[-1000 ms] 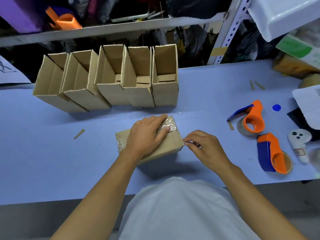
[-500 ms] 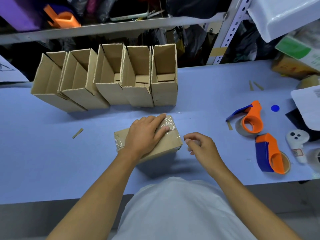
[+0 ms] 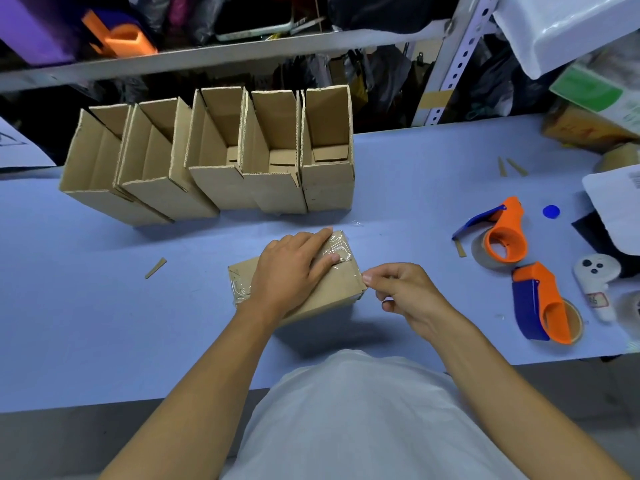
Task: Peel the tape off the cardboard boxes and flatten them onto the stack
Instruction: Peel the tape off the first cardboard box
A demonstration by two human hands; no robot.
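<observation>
Right hand back at taped box corner, left hand pressing top

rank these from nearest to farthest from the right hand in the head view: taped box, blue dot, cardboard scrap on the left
1. taped box, touching the right hand at the corner.
2. blue dot, far right.
3. cardboard scrap, far left, past the left hand.

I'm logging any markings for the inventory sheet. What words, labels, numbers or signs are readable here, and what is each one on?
Nothing reads with certainty.
"66", perhaps: small sticker on the white controller, too blurred to be sure.
Barcode and print on the white paper sheet at the right edge: too small to read.
Green label on the box at upper right: blurred.
Black line drawing on the paper at far left: cut off.
Taped cardboard box and open boxes: no print visible.
</observation>
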